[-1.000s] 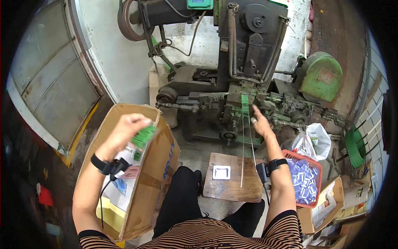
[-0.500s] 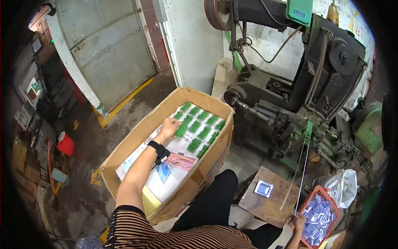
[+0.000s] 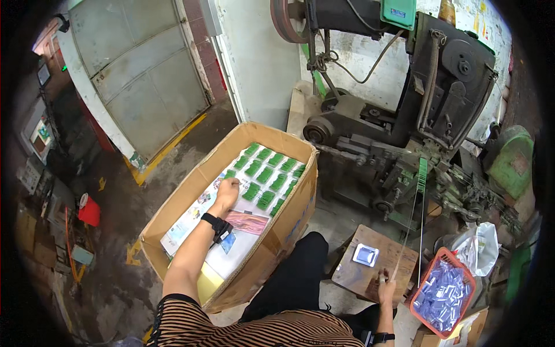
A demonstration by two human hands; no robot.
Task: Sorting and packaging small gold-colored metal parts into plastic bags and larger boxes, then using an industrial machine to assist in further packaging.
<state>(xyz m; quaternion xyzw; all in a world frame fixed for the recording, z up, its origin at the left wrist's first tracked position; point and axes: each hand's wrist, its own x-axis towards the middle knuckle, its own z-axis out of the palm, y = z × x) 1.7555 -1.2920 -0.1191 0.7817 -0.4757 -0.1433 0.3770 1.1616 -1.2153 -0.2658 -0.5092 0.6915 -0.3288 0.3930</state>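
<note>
- Green bundles (image 3: 265, 174) are laid in the left box (image 3: 289, 222).
- Beside them, the left hand (image 3: 228, 193) is curled, fingertip pinch indistinct.
- By the board (image 3: 351, 274), the finger grip of the right hand (image 3: 386, 286) cannot be told.

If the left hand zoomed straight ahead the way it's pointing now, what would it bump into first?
Probably the small green bundle just past the left hand, inside the cardboard box. They look so close that they may be touching; depth is hard to judge from this one view.
</note>
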